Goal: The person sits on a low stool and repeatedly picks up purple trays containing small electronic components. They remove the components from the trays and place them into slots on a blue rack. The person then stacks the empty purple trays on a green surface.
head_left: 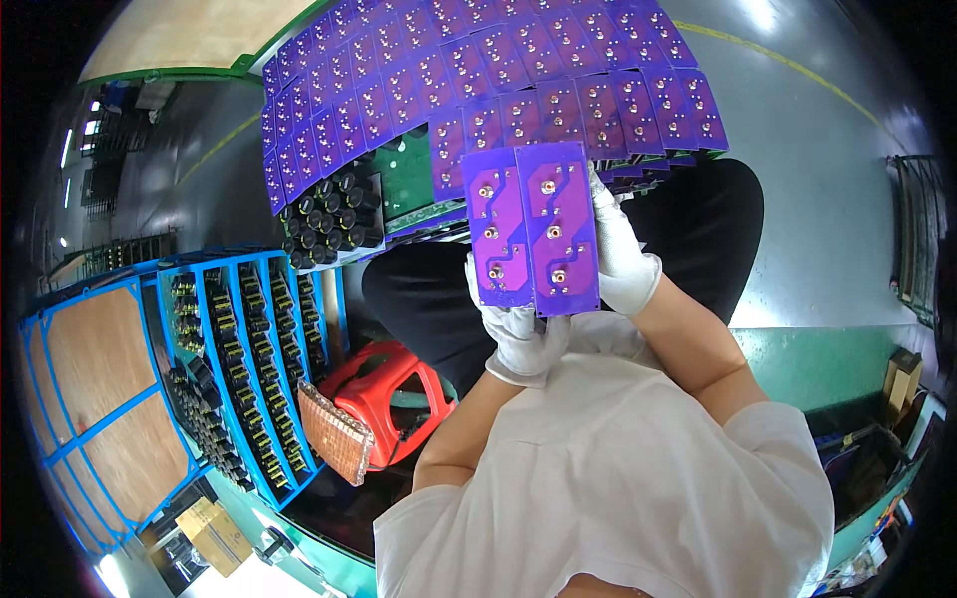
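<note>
Two purple circuit boards lie edge to edge in front of me, each with a row of shiny metal terminals on its face. My left hand, in a white glove, grips them from below at their lower left side, its fingers partly behind the boards. Along the right edge, my right hand, also white-gloved, is closed on the boards, with most of its fingers hidden. Whatever is on the boards' underside is out of sight. Just beyond them, rows of similar purple boards cover the green work surface.
Black cylindrical parts stand grouped left of my hands. Further left is a blue rack filled with black parts. A red stool with a bubble-wrapped pad stands by my left side. A cardboard box sits at lower left.
</note>
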The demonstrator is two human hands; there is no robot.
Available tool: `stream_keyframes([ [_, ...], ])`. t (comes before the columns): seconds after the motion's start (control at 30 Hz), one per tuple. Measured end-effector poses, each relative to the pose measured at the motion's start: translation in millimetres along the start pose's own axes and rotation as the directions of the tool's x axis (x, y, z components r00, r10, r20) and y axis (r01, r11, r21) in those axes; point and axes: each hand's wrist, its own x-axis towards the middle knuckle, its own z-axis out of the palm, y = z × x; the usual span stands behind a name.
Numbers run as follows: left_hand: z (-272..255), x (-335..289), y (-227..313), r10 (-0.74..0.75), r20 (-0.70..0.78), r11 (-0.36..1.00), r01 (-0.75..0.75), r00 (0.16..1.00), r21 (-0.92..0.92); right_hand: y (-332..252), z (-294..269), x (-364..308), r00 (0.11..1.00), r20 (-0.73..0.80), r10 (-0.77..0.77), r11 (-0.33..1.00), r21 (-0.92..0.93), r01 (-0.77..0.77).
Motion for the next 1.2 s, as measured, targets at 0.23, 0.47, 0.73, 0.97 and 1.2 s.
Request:
stream_keyframes([
  [0.23, 6.1, -2.9, 4.7, -0.131, -0.064, 0.991, 0.13, 0.989, -0.025, 3.2, -3.6, 2.2, 0.993, 0.041, -0.114, 0.968, -0.218, 0.121],
  [0.47, -1.4, 4.9, 10.4, -0.138, -0.015, 0.99, 0.139, 0.99, 0.014, 2.5, -6.9, 1.9, 0.995, 0.039, -0.091, 0.954, -0.284, 0.098],
  [0.73, 0.4, 7.6, 11.4, -0.13, 0.019, 0.988, 0.131, 0.991, -0.083, 3.8, -17.0, 6.7, 0.994, 0.049, -0.103, 0.958, -0.262, 0.112],
  [0.97, -4.0, 8.8, 9.2, -0.162, 0.04, 0.981, 0.165, 0.986, -0.099, 8.2, -10.2, 6.5, 0.988, -0.126, -0.092, 0.977, -0.204, 0.065],
  [1.2, -9.2, 13.3, 9.2, -0.213, 0.132, 0.967, 0.229, 0.968, -0.115, 15.5, -1.1, 0.7, 0.997, -0.068, -0.048, 0.948, -0.318, 0.024],
])
